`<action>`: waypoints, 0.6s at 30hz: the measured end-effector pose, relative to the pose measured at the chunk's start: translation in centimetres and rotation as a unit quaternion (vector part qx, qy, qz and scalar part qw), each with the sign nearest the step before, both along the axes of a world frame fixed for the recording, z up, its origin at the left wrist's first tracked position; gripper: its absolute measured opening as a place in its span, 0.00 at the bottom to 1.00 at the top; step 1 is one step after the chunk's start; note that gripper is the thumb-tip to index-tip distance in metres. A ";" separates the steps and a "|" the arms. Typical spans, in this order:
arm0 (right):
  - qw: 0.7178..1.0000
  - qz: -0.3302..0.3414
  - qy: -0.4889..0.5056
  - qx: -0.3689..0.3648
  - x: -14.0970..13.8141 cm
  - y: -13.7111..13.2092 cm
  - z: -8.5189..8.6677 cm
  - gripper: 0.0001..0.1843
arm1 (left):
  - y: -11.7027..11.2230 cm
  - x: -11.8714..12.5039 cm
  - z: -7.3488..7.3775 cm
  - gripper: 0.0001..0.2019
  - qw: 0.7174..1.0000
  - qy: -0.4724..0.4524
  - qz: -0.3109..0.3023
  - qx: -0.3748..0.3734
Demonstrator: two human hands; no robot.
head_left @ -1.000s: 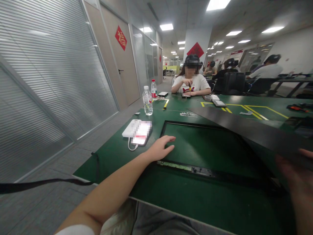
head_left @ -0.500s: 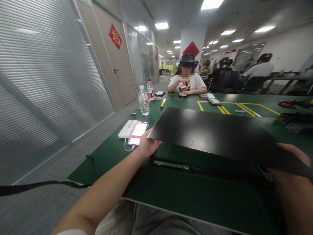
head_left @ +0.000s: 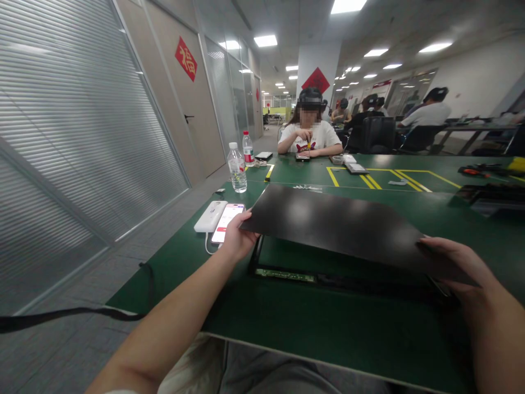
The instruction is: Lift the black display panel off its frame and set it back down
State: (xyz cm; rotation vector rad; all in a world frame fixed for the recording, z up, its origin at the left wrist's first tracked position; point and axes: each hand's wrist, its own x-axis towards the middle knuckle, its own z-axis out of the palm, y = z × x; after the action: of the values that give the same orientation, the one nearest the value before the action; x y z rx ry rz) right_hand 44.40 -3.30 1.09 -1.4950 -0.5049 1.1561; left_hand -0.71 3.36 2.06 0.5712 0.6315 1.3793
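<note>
Left hand (head_left: 239,235) and right hand (head_left: 461,262) grip the dark panel (head_left: 328,221) at opposite ends, sensibly: it looks light, thin, probably fragile.

a black panel (head_left: 328,223) tilts above a frame (head_left: 340,283)

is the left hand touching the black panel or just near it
Touching: the head view shows the left hand gripping the black panel at its left end, with no gap visible there.
</note>
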 end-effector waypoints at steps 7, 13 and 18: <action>0.999 -0.023 -0.029 0.005 0.2 0.9 -1.0 0.20 | 0.0 -0.2 -0.3 0.24 0.989 0.088 -0.039 0.114; 0.986 -0.088 -0.142 0.012 0.0 1.0 -1.3 0.20 | -0.1 0.2 -0.9 0.27 0.984 0.128 -0.044 0.115; 0.975 -0.088 -0.201 0.014 0.4 1.2 -2.0 0.25 | -0.2 0.5 -1.2 0.29 0.982 0.136 -0.035 0.123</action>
State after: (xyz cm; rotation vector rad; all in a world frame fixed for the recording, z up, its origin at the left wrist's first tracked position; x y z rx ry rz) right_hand 44.79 -2.13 -0.96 -1.7203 -0.6434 0.7049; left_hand -0.20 3.17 0.84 0.9840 0.6563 1.3319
